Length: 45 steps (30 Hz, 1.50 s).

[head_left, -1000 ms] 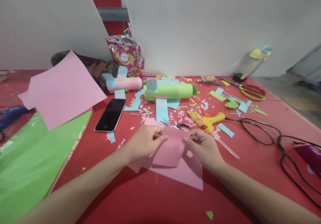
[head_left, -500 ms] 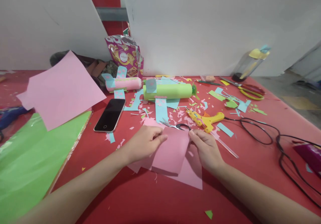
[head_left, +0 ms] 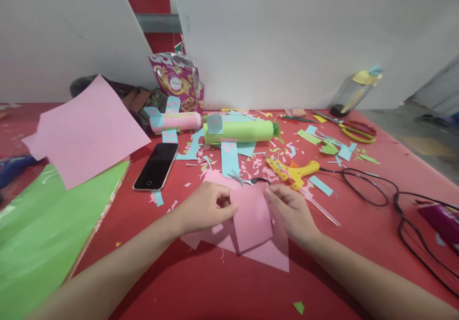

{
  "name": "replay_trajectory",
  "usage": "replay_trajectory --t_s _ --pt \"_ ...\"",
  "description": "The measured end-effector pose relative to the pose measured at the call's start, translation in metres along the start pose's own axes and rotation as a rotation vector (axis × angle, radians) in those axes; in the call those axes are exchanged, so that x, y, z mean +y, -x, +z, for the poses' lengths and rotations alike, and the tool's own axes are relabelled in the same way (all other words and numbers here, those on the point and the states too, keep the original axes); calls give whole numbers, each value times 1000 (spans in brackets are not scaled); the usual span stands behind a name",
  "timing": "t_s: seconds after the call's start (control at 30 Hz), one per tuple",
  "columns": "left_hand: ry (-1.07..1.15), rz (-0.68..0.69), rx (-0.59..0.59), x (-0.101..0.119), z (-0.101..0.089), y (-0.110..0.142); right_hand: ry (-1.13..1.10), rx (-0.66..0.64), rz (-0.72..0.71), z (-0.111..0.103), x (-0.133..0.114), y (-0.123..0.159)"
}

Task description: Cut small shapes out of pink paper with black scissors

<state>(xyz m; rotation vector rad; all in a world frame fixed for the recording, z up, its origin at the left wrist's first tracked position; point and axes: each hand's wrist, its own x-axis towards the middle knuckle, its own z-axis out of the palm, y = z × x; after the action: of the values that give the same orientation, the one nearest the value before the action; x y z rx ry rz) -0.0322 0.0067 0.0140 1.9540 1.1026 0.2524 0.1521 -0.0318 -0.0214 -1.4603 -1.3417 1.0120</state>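
Observation:
Both hands are at a small folded piece of pink paper [head_left: 253, 219], tilted above a larger pink sheet [head_left: 281, 250] on the table. My left hand [head_left: 202, 208] has its curled fingers and thumb at the paper's left edge. At the top right corner, my right hand [head_left: 292, 210] pinches the paper between thumb and fingers. Just beyond the paper lie small scissors [head_left: 242, 180] with dark handles, blades apart. Behind them rest a green paper-wrapped tube [head_left: 247, 132] and a pink paper-wrapped tube [head_left: 181, 121] with blue paper wings.
A yellow glue gun [head_left: 296, 173] with a black cable [head_left: 369, 186] lies right. Left are a phone [head_left: 157, 167], pink sheets [head_left: 89, 133] and a green paper pack [head_left: 57, 234]. Behind stand a snack bag [head_left: 179, 81] and a clear bottle [head_left: 353, 93]. Paper scraps litter the red table [head_left: 201, 286].
The folded pink paper has turned between my hands, its lower edge swinging right. My left fingers have shifted along its edge; my right hand still pinches the upper right corner.

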Motion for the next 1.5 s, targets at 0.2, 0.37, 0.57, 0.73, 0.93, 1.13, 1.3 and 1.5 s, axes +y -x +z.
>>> replay_trajectory --t_s 0.2,0.37,0.57,0.73,0.93,1.13,1.3,1.5 --pt "-49 207 22 7 4 5 336 -252 -301 1 -10 1" --pt "-489 354 43 6 13 6 484 -377 -561 6 -18 -1" --pt "-603 486 288 4 15 5 499 -348 -525 10 -36 -12" --pt "-621 506 479 2 6 6 454 -374 -392 11 -51 -25" --pt "-626 374 548 0 -10 6 533 -326 -358 0 -58 -36" --pt "-621 373 441 0 -9 5 611 -294 -539 -1 -54 -35" --pt "-537 488 278 2 -2 4 682 -361 -653 4 -53 -30" --pt "-570 491 347 4 2 5 640 -334 -635 6 -55 -28"
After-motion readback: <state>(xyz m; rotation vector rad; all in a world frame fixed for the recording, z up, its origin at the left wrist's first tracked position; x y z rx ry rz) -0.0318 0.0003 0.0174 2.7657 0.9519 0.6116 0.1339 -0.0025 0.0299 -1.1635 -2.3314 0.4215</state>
